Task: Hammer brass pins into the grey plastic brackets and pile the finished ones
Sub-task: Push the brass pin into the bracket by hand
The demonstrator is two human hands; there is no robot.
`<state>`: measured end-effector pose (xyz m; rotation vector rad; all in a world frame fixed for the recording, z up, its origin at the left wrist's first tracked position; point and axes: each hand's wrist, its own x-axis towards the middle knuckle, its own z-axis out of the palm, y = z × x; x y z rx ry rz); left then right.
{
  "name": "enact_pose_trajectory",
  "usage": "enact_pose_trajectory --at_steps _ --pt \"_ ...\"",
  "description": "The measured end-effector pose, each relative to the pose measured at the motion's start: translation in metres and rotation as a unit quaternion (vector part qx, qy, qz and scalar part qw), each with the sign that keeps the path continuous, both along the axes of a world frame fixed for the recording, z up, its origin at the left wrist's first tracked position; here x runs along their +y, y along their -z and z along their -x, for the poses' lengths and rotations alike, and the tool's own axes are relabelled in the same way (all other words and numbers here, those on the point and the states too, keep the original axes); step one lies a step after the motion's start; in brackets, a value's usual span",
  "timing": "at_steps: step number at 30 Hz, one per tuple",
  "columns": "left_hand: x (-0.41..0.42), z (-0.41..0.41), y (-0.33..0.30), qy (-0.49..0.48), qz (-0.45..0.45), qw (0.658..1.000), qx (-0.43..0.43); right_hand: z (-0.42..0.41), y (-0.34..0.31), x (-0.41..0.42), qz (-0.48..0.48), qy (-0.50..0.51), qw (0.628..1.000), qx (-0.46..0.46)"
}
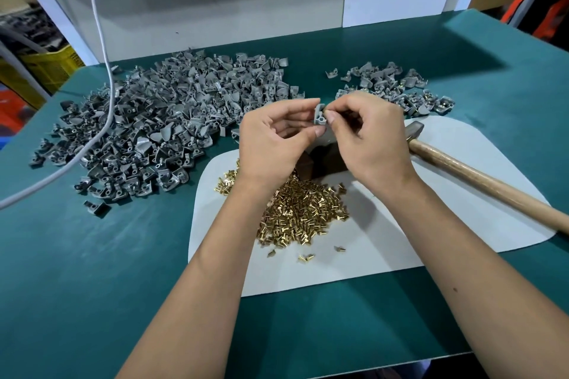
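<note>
Teal table (92,286) is lying nearest, bearing 2 bracket heaps: big pile (160,129) far left, small pile (397,86) far right. Left hand (274,138) and right hand (366,132) are pinching 1 grey bracket (320,115) above brass pins (301,209).

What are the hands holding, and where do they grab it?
One small grey plastic bracket, held above the table. The left hand pinches its lower left edge; the right hand pinches its right side. Any pin there is too small to tell.
</note>
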<state>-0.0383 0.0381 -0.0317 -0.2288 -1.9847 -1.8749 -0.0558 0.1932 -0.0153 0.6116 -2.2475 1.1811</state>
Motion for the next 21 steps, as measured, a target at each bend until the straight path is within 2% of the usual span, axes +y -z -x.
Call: enact_pose_trajectory --at_steps 4,13,21 --pt "-0.0071 -0.0015 -0.0029 0.032 -0.008 0.999 0.001 0.0007 0.0003 0.0015 -0.007 -0.006 1.0 0.007" --pt "-0.011 -0.0038 -0.0058 0.026 0.006 1.0 0.016 0.0017 -0.0004 0.0059 -0.045 -0.037 0.997 0.044" --pt "-0.0093 -0.0041 -0.002 0.037 -0.028 0.999 0.002 0.0008 0.0016 0.0073 -0.044 -0.038 0.997 0.049"
